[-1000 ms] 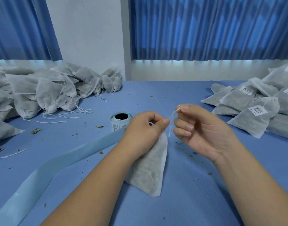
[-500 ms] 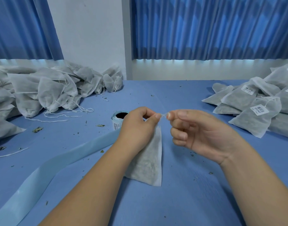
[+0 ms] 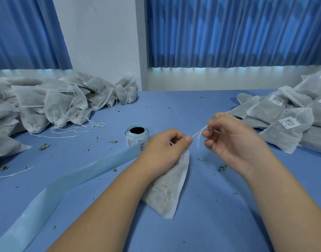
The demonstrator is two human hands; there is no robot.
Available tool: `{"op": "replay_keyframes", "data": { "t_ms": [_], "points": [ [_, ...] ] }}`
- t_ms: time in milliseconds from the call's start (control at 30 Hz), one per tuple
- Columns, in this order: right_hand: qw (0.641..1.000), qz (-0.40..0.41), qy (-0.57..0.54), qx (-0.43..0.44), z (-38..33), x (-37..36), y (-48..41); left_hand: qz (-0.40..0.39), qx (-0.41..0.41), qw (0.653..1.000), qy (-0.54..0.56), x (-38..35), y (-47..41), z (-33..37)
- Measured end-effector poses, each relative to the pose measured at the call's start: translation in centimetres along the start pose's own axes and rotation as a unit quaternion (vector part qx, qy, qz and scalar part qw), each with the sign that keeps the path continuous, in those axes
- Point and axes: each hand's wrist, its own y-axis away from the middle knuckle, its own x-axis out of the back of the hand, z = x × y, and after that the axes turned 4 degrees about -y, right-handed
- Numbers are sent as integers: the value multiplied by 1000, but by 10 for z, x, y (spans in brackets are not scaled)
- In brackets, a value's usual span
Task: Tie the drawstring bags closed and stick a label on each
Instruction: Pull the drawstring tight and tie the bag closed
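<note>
Head view: left hand (image 3: 165, 148) pinches bag (image 3: 168, 190) neck, right hand (image 3: 229, 140) pinches drawstring (image 3: 199, 134); pull string taut, cinch knot against neck.

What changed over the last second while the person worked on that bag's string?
The right hand, pinching the string, came in close to the left hand, then drew away to the right, pulling the string out between them. The left hand kept its grip on the neck of the bag. The label roll, the unlabelled pile and the labelled pile stayed put.
</note>
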Motion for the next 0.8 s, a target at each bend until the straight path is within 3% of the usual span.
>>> {"op": "replay_keyframes", "data": {
  "t_ms": [167, 367, 467, 600, 700, 800],
  "points": [
    [989, 128, 15, 67, -3, 11, -4, -114, 26, 992, 42, -1, 6, 6],
    [977, 172, 27, 123, -6, 13, -2, -227, 70, 966, 99, 4, 12, 8],
    [976, 138, 56, 156, -8, 8, 1, -148, 72, 984, 62, 1, 7, 5],
    [951, 33, 221, 213, 0, -4, 8, -5, 89, 996, 24, -2, -1, -2],
    [907, -68, 367, 195, 14, -12, 12, 48, 96, 994, 14, 1, -4, -2],
    [852, -89, 477, 196, 24, -13, 11, 40, 104, 992, 51, 2, -4, 1]
  ]
}}
